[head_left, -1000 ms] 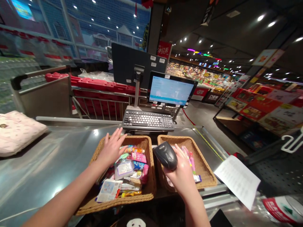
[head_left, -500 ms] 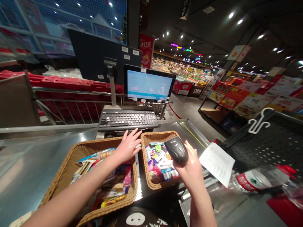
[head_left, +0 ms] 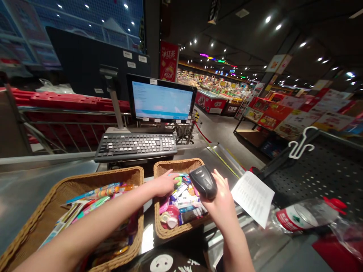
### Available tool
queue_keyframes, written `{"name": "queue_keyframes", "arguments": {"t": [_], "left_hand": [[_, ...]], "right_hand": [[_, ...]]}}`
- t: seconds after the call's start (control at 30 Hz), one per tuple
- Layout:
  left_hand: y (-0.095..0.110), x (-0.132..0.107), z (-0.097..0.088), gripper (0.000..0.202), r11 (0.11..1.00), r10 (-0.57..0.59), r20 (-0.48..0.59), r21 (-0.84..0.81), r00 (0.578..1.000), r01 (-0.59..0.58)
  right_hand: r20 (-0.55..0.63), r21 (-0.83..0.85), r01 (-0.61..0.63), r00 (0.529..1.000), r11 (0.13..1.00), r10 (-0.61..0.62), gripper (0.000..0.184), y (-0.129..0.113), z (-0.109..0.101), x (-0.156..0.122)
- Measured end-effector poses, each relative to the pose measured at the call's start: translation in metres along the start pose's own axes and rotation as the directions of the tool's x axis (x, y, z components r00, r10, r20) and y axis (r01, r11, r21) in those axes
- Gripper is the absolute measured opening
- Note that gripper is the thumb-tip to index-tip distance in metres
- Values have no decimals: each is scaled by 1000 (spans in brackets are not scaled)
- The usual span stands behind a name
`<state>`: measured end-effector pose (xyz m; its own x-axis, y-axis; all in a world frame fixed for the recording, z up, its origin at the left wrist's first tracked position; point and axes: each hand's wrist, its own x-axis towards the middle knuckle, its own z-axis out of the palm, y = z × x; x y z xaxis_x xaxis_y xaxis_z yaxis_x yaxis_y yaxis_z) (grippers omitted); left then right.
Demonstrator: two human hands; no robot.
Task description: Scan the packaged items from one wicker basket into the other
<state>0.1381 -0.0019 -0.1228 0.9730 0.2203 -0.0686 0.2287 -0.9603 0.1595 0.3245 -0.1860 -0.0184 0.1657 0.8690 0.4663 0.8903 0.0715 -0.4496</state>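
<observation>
My right hand [head_left: 219, 196] is wrapped round a black handheld barcode scanner [head_left: 203, 183], held above the right side of the smaller wicker basket [head_left: 167, 233]. My left hand [head_left: 166, 184] reaches into that basket at its back left, with a finger stretched out by a small bright green item [head_left: 178, 180]; its other fingers are partly hidden. Small colourful packets [head_left: 185, 194] and a round pink-red item [head_left: 172, 215] lie in this basket. My left forearm crosses a larger wicker basket [head_left: 36, 211] holding long wrapped packets [head_left: 98, 192].
Behind the baskets stand a keyboard [head_left: 137, 145] and a lit monitor [head_left: 163, 100], with a second dark screen [head_left: 85, 64] at left. To the right are a printed sheet [head_left: 253, 196], a clear bottle with a red cap [head_left: 307, 215] and a white hanger [head_left: 302, 145] on a black perforated panel.
My left hand has moved from between the two baskets, fingers spread, into the smaller basket. My right hand still holds the scanner above it. The view has shifted slightly.
</observation>
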Motion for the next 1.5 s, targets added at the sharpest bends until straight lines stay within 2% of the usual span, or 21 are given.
{"name": "queue_keyframes", "arguments": {"t": [0.1, 0.2, 0.3, 0.37, 0.47, 0.6, 0.8, 0.93, 1.1, 1.17, 1.27, 1.5], "left_hand": [[-3, 12, 6, 11, 1000, 11, 42, -21, 999, -10], [3, 26, 3, 10, 999, 17, 48, -35, 999, -16], [18, 45, -6, 10, 995, -35, -72, -95, 997, 29], [28, 59, -9, 21, 987, -92, -154, -146, 984, 69], [32, 72, -8, 36, 979, -176, -119, -123, 977, 161], [21, 70, 1, 22, 977, -209, -10, -49, 978, 209], [10, 74, 17, 15, 984, -178, 37, -23, 983, 179], [5, 81, 27, 15, 977, -208, 37, -35, 977, 209], [2, 79, 33, 19, 967, -247, -20, -70, 969, 245], [1, 76, 29, 19, 964, -259, -55, -78, 964, 254], [0, 70, 14, 16, 961, -273, -119, -82, 955, 264], [-7, 41, -41, 15, 973, -231, -323, -64, 918, 222]], "right_hand": [[-13, 18, 7, 1000, 1000, -7, 46, 10, -2, 3], [-22, 38, 6, 1000, 999, -5, 49, 21, -1, 4], [-11, 53, -9, 1000, 999, 10, 48, 30, 0, 7], [-6, 59, -16, 1000, 998, 17, 46, 35, 0, 9], [-17, 59, -14, 1000, 998, 15, 48, 42, -2, 10], [-33, 39, -22, 999, 999, 24, 50, 52, -5, 9], [-11, 44, -30, 999, 999, 31, 52, 54, -2, 11], [-1, 48, -34, 999, 998, 34, 52, 53, -1, 14], [7, 42, -51, 999, 998, 50, 50, 57, -1, 15], [14, 41, -52, 999, 998, 52, 49, 58, -1, 16], [10, 40, -55, 998, 998, 55, 45, 57, -2, 17], [2, 49, -65, 998, 997, 65, 48, 50, -1, 18]]}}
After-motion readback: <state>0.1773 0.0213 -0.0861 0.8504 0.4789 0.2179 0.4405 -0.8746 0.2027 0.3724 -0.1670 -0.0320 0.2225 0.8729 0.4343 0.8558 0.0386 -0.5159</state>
